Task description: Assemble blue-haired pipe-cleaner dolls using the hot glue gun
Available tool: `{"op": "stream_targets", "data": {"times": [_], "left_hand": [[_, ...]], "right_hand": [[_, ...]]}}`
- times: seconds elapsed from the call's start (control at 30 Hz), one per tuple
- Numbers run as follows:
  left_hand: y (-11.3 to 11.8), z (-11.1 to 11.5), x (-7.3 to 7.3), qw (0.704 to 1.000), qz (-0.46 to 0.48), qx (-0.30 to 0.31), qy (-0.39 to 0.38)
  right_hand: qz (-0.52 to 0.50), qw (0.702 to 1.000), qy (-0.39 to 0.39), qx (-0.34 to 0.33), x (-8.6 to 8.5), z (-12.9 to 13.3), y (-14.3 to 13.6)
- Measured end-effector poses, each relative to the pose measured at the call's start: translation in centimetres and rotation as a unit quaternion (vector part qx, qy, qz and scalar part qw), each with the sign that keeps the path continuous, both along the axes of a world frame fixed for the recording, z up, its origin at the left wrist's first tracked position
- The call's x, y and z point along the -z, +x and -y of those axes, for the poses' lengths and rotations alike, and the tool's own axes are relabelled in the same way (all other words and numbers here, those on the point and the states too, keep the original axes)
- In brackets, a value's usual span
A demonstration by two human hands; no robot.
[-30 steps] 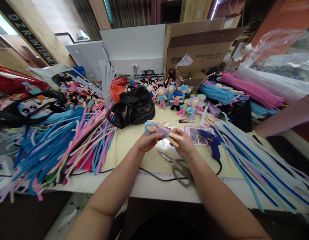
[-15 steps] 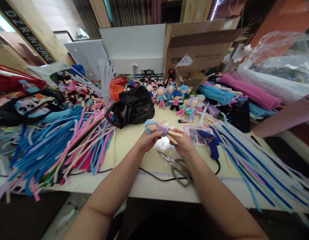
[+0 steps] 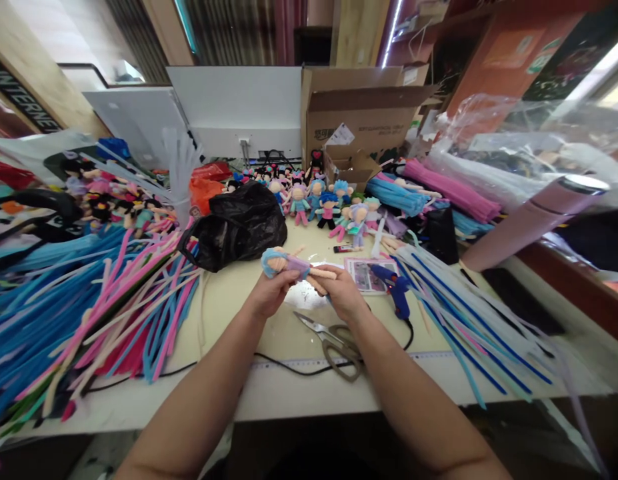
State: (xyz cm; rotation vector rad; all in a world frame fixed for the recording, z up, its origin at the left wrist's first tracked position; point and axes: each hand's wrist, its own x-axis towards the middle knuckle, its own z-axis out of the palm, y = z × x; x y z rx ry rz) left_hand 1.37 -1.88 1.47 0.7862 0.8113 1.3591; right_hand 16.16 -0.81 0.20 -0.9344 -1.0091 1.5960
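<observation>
Near edge of worktop: scissors lie flat, blades pointing away & to the L. Just beyond, doll is held up off the worktop betw. both hands, approx. sideways, blue-haired head to the L, legs to the R. L hand: fingers closed, thumb on purple body. R hand: fingers closed on the legs; exact grip partly hidden. Doll prob. v. light, soft & fuzzy, not slippery; limbs look bendy, so a hard squeeze might twist them. Best hold: the body, w/ a light pinch; legs OK for steadying, nr the hips. Glue gun to the R, apart from R hand. Further back: black bag, small dolls, then cardboard box.
</observation>
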Motion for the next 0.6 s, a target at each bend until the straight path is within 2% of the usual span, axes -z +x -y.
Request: {"op": "stream_targets", "data": {"times": [0.17, 0.37, 0.6], "left_hand": [[-0.1, -0.2, 0.4, 1.000, 0.002, -0.012, -0.004], [-0.4, -0.4, 1.2, 1.000, -0.002, 0.020, -0.018], [-0.4, -0.1, 1.0, 0.997, 0.001, 0.060, -0.039]], "right_hand": [[0.018, 1.000, 0.008, -0.008, 0.1, 0.0, 0.2], [0.006, 1.000, 0.021, -0.010, 0.2, 0.1, 0.4], [0.004, 1.000, 0.008, -0.028, 0.0, 0.0, 0.7]]}}
